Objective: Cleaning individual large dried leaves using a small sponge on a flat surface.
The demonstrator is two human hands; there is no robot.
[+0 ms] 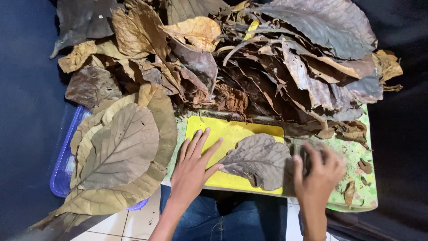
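Observation:
A grey-brown dried leaf (261,159) lies flat on a yellow board (232,131). My left hand (195,167) rests flat on the board with fingers spread, its fingertips touching the leaf's left edge. My right hand (317,173) is blurred at the leaf's right edge, with its fingers curled around a dark object; I cannot tell what that object is.
A large heap of dried brown leaves (249,62) fills the back of the green patterned table (361,156). A stack of flattened tan leaves (122,151) sits in a blue tray (64,165) at left. My jeans and a white tiled floor (133,223) show below.

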